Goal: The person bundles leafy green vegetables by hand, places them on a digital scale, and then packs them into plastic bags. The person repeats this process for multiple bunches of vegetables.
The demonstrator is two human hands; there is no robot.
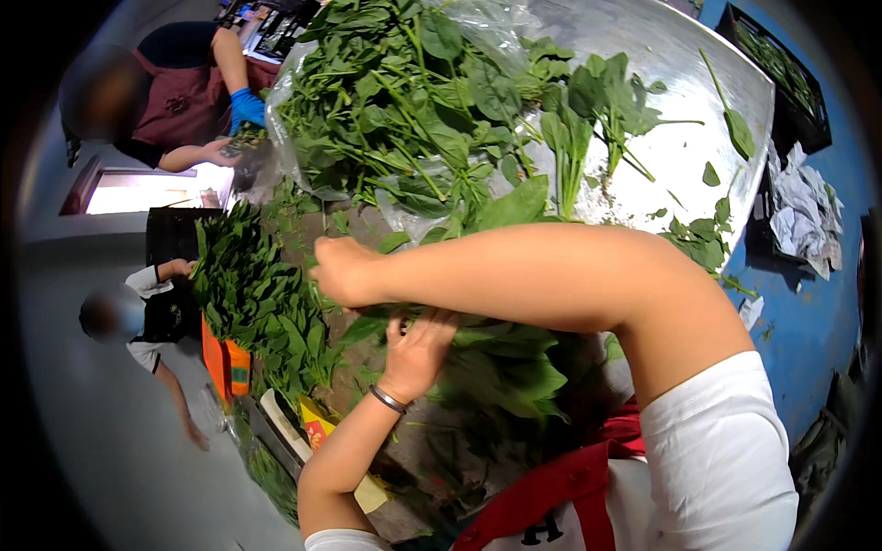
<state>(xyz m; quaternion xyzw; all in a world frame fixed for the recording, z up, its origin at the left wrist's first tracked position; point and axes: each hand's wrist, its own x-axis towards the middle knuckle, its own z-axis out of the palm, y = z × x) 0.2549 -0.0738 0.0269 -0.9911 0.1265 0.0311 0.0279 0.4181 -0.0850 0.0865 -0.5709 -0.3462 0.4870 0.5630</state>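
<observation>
My left hand (417, 351), with a dark bracelet at the wrist, is closed around the stem part of a bunch of leafy greens (517, 368). The broad leaves fan out to the right, under my right forearm. Just up and left of it, my right hand (348, 272) is curled into a fist by the stem ends; its fingertips and anything inside are hidden. A large heap of spinach-like greens (413, 103) lies on clear plastic beyond my forearm. Smaller bunches (568, 151) rest beside it on the shiny metal table (710, 82). More greens (255, 296) are piled at the left.
Two people work at the left, one with a blue glove (246, 110), the other near the leaf pile. An orange box (215, 358) and a yellow packet (315, 420) stand at the lower left. Black crates (778, 76) and crumpled paper (803, 206) are at the right, by the blue floor.
</observation>
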